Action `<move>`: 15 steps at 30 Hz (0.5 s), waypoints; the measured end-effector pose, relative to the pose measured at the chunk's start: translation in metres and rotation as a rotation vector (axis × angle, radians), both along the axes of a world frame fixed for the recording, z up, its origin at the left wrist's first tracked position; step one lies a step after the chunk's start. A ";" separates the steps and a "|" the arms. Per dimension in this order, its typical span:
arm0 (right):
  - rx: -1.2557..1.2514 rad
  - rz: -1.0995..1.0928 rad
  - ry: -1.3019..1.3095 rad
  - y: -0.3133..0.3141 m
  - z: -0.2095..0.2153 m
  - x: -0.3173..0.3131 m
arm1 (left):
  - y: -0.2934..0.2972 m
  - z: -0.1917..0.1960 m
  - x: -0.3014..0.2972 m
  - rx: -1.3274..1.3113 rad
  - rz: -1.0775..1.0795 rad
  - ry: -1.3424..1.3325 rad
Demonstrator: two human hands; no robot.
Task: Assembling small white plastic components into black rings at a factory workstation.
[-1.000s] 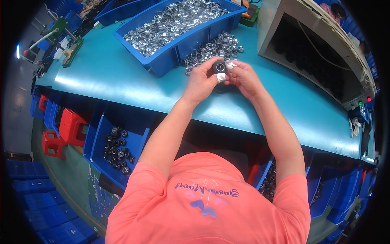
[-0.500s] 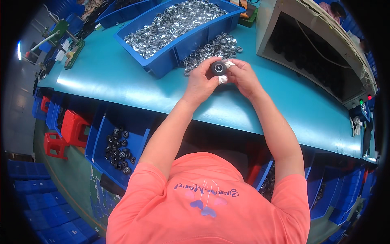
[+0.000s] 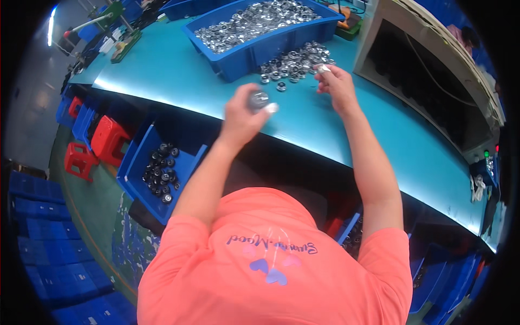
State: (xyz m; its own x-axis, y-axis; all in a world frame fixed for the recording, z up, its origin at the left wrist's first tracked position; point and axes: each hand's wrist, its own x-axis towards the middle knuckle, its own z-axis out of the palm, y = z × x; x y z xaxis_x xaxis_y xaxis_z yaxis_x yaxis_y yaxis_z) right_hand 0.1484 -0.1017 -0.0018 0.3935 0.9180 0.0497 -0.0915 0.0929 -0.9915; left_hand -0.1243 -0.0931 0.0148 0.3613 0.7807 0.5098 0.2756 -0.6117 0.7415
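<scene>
My left hand (image 3: 241,116) is closed around a small black wheel (image 3: 259,99), held over the front edge of the table; both are smeared by motion. A white wrap covers its thumb. To the right, my right hand (image 3: 338,91) is raised over the table beside a heap of small shiny metal-and-clear hub pieces (image 3: 295,60). Its fingers are bent and apart, one tip wrapped in white, and I see nothing between them. A single hub piece (image 3: 281,86) lies on the teal table (image 3: 179,81), apart from the heap.
Behind the heap stands a blue bin (image 3: 238,64) full of the same pieces. A box-shaped machine (image 3: 374,51) with a dark opening is at right. Below the table's left front, a blue crate (image 3: 138,181) holds black wheels. Red stools (image 3: 108,142) stand farther left.
My hands have parted. The left has swung left and nearer with the wheel, while the right has let go of it and moved right toward the heap. The whole view has shifted slightly.
</scene>
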 end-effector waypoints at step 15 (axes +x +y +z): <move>-0.049 -1.007 -0.415 -0.004 -0.044 0.143 | -0.021 -0.090 -0.297 -0.059 0.812 0.289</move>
State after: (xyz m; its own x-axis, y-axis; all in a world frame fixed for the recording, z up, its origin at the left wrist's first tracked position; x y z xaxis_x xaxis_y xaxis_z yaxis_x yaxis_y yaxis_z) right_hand 0.2911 -0.1054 -0.0456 0.9269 0.1884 0.3245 0.3472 -0.1029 -0.9321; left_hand -0.4209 -0.1146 -0.0748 -0.2109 0.8755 0.4347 0.7935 -0.1064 0.5992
